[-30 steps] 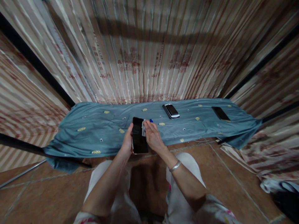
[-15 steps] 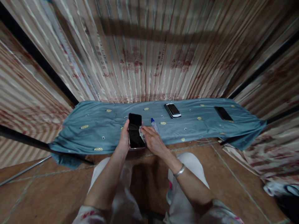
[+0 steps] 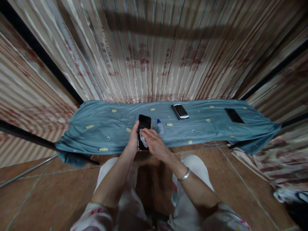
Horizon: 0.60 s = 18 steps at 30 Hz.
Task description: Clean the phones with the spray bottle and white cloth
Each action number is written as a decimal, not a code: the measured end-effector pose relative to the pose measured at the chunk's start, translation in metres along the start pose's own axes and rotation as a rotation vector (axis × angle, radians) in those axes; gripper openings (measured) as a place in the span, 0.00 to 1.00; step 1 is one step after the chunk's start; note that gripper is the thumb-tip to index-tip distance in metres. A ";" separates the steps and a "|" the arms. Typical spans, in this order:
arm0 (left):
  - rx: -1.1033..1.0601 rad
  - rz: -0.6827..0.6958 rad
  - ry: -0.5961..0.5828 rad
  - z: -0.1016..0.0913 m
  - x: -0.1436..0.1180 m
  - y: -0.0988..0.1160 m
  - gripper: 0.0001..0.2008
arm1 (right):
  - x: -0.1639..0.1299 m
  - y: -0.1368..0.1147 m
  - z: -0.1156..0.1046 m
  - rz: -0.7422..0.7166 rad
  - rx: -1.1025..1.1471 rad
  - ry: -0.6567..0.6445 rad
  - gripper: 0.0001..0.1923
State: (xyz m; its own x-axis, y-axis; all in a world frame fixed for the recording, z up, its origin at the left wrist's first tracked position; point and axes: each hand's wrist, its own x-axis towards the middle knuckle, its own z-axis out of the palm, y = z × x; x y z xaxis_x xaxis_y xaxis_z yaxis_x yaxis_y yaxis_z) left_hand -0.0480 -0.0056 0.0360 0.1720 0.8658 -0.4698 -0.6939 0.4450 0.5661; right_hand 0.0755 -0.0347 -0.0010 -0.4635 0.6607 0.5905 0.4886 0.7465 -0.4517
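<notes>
My left hand [image 3: 133, 140] grips a black smartphone [image 3: 144, 125] by its left edge, screen up, just above the front of a low table covered with a blue-grey cloth [image 3: 101, 134]. My right hand [image 3: 154, 144] presses a small white wipe [image 3: 143, 140] onto the lower part of the phone's screen. A silver bracelet [image 3: 184, 175] sits on my right wrist. A small clear bottle with a blue cap [image 3: 160, 126] lies on the cloth just right of the phone.
Two more phones lie on the cloth: a white-edged phone [image 3: 180, 111] at centre right and a dark phone [image 3: 234, 115] far right. Striped curtains [image 3: 154, 57] hang close behind and on both sides. Brown tiled floor [image 3: 48, 189] lies under my knees.
Phone and both hands moved away from me, over the table's front. My right hand slid the wipe from the phone's top right edge onto its lower screen. The bottle came into full view.
</notes>
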 end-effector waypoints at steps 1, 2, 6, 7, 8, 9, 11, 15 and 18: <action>0.010 0.009 0.003 -0.001 0.001 -0.001 0.27 | 0.000 0.000 0.001 -0.009 0.008 0.003 0.24; 0.019 0.015 0.003 -0.001 0.002 -0.002 0.26 | 0.000 -0.001 0.002 -0.018 0.014 0.003 0.24; 0.024 0.042 -0.006 -0.006 0.006 -0.005 0.26 | -0.002 -0.004 0.006 -0.026 0.039 -0.020 0.25; 0.021 0.042 -0.006 -0.008 0.007 -0.005 0.26 | -0.003 -0.006 0.006 -0.025 0.047 -0.025 0.25; 0.022 0.037 -0.008 -0.010 0.008 -0.005 0.27 | -0.004 -0.008 0.006 -0.027 0.055 -0.027 0.26; 0.024 0.034 -0.012 -0.012 0.008 -0.004 0.27 | -0.004 -0.010 0.007 -0.033 0.061 -0.027 0.26; 0.033 0.051 -0.025 -0.016 0.011 -0.003 0.27 | -0.006 -0.014 0.007 -0.052 0.064 -0.020 0.26; 0.023 0.109 0.006 -0.019 0.015 0.003 0.27 | -0.010 -0.024 0.005 -0.089 0.060 -0.015 0.26; -0.018 0.116 0.041 -0.017 0.015 0.008 0.26 | -0.014 -0.030 0.004 -0.117 0.047 -0.022 0.26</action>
State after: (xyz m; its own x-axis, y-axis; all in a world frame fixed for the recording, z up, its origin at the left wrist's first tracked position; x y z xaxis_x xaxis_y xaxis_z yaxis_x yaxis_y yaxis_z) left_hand -0.0630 0.0067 0.0222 0.0616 0.9012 -0.4290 -0.7199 0.3379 0.6063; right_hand 0.0645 -0.0656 0.0019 -0.5318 0.5697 0.6266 0.3952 0.8213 -0.4114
